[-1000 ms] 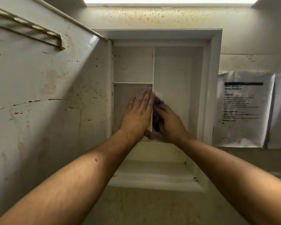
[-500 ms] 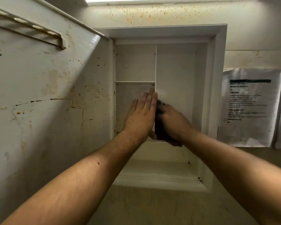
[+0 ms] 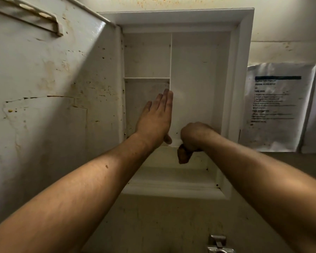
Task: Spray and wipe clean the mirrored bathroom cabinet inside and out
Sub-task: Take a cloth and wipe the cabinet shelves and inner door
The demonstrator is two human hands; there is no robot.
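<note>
Our left hand point(image 3: 156, 119) lies flat against the divider point(image 3: 171, 61); our right hand point(image 3: 195, 136) grips the cloth point(image 3: 183, 156) low in the cabinet point(image 3: 246, 52), at the foot of its right bay point(image 3: 193, 79), which runs up from it.

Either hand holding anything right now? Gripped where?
The right hand grips a dark cloth, bunched inside the fist, with one end sticking out below. The left hand holds nothing: its straight fingers lie flat against the cabinet's vertical divider.
</note>
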